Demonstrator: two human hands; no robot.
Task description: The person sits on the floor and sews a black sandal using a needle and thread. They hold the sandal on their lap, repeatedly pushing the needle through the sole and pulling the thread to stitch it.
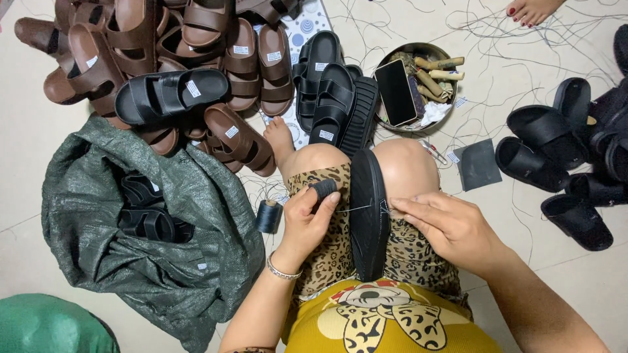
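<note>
Pale floor tiles (26, 150), strewn with loose dark threads, carry everything around a seated person seen from above, knees drawn up and a leopard-print garment across the lap. Between the knees a black sandal sole (368, 212) stands on its edge, wedged there so that both hands are free to work along its rim. The left hand (307, 222) has its grip pinching a dark awl handle (322, 189), whose thin needle runs sideways into the sole's edge. The right hand (448, 225) rests on the right thigh, its grip pressed together at the fingertips just beside the sole where the needle meets it; whether it holds thread cannot be told. A dark spool of thread (269, 216) stands on the floor just beside the left thigh, close to the working hand. Toward the floor's far left edge lies a heap of brown sandals (131, 39), with finished black sandals (327, 91) next to it near the person's bare foot. A green woven sack (85, 261) lies open on the left with more black sandals inside. A round metal bowl (439, 52) ahead holds a phone and thread cones. Further black sandals (556, 157) lie at the right edge, and another person's toes show at the far edge.
</note>
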